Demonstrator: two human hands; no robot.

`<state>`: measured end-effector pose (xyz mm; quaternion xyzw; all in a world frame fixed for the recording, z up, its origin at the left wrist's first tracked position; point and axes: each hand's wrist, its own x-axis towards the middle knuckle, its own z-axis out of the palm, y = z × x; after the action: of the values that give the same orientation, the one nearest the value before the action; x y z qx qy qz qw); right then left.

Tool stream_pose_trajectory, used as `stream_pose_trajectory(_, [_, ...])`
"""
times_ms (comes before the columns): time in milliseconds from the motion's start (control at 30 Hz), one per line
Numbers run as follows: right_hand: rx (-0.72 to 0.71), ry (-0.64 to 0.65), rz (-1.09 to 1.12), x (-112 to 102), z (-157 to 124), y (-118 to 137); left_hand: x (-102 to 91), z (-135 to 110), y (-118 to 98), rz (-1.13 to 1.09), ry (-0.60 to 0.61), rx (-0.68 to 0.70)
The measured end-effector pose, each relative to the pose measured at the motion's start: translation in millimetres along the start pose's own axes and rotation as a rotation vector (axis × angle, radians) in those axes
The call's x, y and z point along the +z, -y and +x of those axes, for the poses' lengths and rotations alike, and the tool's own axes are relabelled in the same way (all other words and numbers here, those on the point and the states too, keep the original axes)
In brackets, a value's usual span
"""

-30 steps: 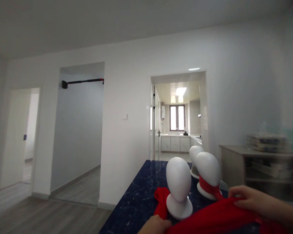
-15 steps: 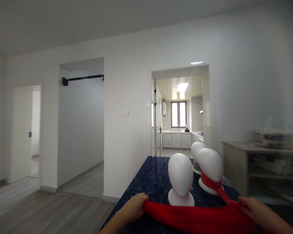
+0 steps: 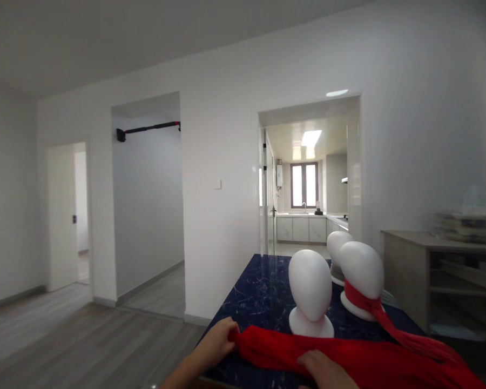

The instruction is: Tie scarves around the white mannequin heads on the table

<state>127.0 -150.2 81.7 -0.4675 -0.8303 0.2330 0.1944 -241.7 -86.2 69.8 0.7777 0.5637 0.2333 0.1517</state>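
Observation:
A long red scarf (image 3: 360, 354) stretches across the near end of the dark blue marbled table (image 3: 247, 292). My left hand (image 3: 221, 337) is closed round its left end. Fingers of my right hand (image 3: 326, 370) lie on the scarf's middle part, slightly curled; the thumb is mostly hidden, so its grip does not show. Just behind the scarf stands a white mannequin head (image 3: 310, 286). To its right, a second white head (image 3: 362, 273) has a red scarf (image 3: 364, 300) round its neck, its fringed end hanging towards me. A third white head (image 3: 337, 243) is partly hidden behind.
At the right stands a wooden shelf cabinet (image 3: 407, 275) with stacked packages (image 3: 465, 226) on top. Beyond the table a doorway opens on a kitchen with a window (image 3: 303, 185). A black bar (image 3: 149, 128) spans the alcove to the left.
My right hand has moved left along the scarf, from its right end to the middle. My left hand still holds the left end. The view has turned slightly left.

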Motion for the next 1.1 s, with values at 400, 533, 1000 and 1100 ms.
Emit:
stream_pose_trajectory(400, [0.011,-0.32,-0.101,62,109,33,-5.3,11,-17,-0.201,0.14,-0.091])
stream_pose_trajectory(533, [0.002,-0.426,0.277,47,117,35,13.3,18,-21,-0.313,0.037,-0.084])
stream_pose_trajectory(1000, [-0.052,-0.226,0.51,-22,103,37,-24.7,19,-56,-1.488,0.042,-0.23])
stream_pose_trajectory(1100, [-0.104,-0.096,0.387,-20,92,41,-27.8,21,-60,-1.491,0.092,-0.234])
